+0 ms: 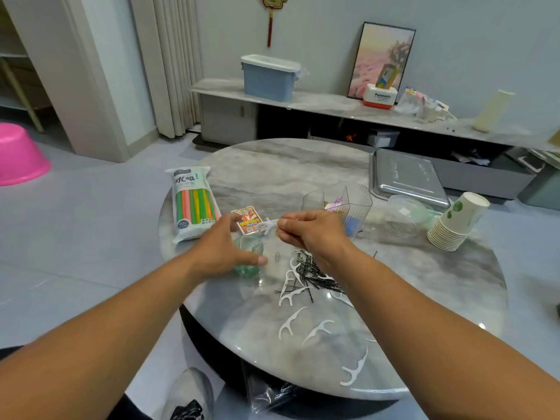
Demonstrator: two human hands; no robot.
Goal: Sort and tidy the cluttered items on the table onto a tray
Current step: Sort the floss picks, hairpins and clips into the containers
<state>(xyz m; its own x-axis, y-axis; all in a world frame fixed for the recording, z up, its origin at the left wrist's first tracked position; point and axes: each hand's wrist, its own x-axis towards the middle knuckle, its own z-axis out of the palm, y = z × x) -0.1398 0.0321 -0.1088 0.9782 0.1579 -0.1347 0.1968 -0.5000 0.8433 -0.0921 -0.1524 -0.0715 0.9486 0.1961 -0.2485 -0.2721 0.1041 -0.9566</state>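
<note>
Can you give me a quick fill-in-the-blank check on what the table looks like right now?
1. The right hand pinches white ____.
2. The metal tray so far holds ____.
3. The stack of paper cups lies tipped on its ____.
4. The black hairpins lie in a pile beside the right ____.

Missing words: floss picks; nothing; side; wrist

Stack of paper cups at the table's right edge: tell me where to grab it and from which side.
Grip the stack of paper cups around its upper cup, below the open rim, coming in from the right or from above. It leans toward the right, its nested rims lowest, and the clear bowl crowds its left. Probably steady the base, since it looks tilted.
</note>
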